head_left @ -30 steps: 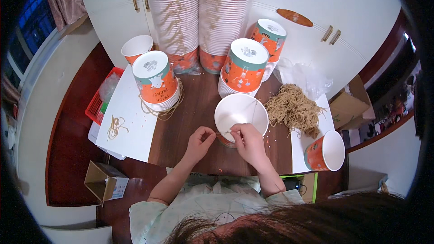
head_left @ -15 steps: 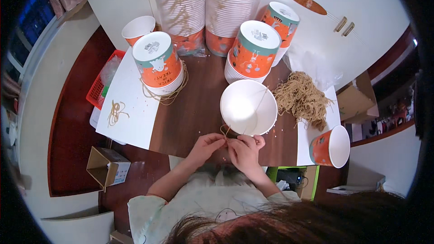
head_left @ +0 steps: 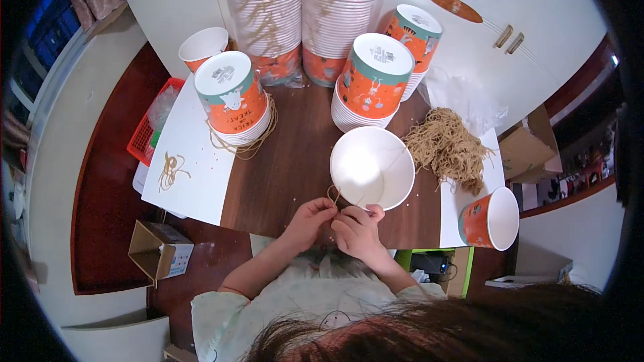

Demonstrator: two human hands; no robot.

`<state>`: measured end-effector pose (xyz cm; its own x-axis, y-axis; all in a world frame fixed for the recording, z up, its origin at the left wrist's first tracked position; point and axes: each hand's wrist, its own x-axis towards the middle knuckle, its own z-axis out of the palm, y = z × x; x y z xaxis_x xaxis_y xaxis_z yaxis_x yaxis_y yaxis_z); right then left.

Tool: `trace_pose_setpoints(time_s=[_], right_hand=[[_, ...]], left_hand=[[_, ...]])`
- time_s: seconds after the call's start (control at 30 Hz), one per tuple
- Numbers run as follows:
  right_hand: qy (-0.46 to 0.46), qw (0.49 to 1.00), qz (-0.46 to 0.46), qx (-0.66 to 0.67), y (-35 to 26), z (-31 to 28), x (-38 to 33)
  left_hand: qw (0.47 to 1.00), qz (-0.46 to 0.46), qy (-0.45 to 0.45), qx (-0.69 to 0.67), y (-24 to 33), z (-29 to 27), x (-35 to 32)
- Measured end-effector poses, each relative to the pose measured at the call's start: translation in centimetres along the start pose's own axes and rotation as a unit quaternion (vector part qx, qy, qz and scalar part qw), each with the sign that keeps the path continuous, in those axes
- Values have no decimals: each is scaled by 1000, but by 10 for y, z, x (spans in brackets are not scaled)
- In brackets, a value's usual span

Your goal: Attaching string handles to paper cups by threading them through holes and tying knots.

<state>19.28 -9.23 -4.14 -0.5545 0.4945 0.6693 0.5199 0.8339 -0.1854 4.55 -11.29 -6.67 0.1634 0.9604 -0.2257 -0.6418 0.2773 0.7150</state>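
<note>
My left hand and my right hand meet at the near edge of the brown table, fingertips pinched on a thin tan string. The string loops up to the near rim of an open white paper bucket that stands just beyond my fingers. Both hands grip the string close together, and part of it is hidden between the fingers.
A heap of tan strings lies right of the bucket. Orange printed buckets stand upside down in stacks, with tall white stacks behind. One orange bucket lies at the right edge. A red basket and cardboard box sit left.
Both hands have drawn back from the bucket's rim toward my body, pulling the string with them. The view has shifted slightly forward over the table.
</note>
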Motion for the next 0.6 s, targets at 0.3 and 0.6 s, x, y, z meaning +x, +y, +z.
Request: trace_pose_setpoints(time_s=[0.3, 0.6], right_hand=[[-45, 979, -76, 182, 8, -13, 4], [-96, 931, -77, 344, 23, -28, 15]], left_hand=[[998, -59, 15, -27, 29, -5, 20], [993, -102, -51, -27, 32, -13, 28]])
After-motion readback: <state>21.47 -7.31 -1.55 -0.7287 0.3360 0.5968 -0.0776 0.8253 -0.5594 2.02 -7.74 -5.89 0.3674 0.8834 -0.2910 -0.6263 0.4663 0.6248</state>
